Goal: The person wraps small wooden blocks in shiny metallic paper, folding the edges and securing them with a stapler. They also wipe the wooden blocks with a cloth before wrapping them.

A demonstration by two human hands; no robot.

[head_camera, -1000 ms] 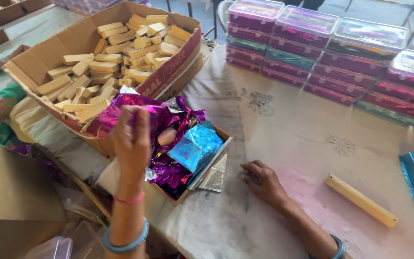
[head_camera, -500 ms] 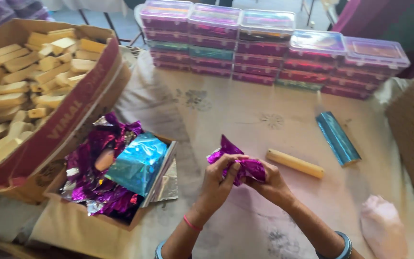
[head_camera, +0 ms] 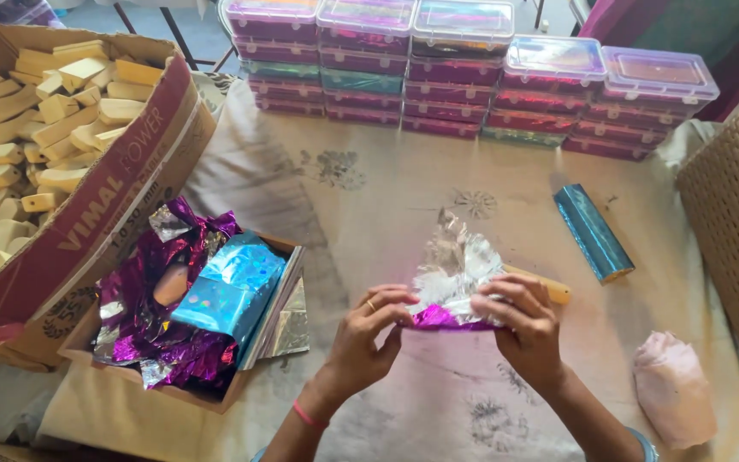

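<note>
Both hands work 1 sheet of crinkled foil wrapper [head_camera: 455, 278], silver on its upturned face and purple along the near edge, spread on the pale printed tablecloth [head_camera: 369, 205]. Left hand [head_camera: 368, 329] pinches the sheet's near-left edge between thumb and fingers; right hand [head_camera: 525, 323] grips the near-right edge the same way, so the sheet is stretched flat between them. A long tan bar [head_camera: 549, 289] lies under the far-right part of the foil, with only its end showing just beyond the right hand.

By my reading, the step is laying the foil out around the bar. The next move calls for keeping the bar square to the edge and the sheet taut.

Nearby sit a small cardboard tray of purple and blue foil sheets [head_camera: 207, 299], a large cardboard box of bare tan bars [head_camera: 53, 120], 1 blue-wrapped bar [head_camera: 592, 233] and stacked clear-lidded plastic boxes [head_camera: 472, 60].
</note>
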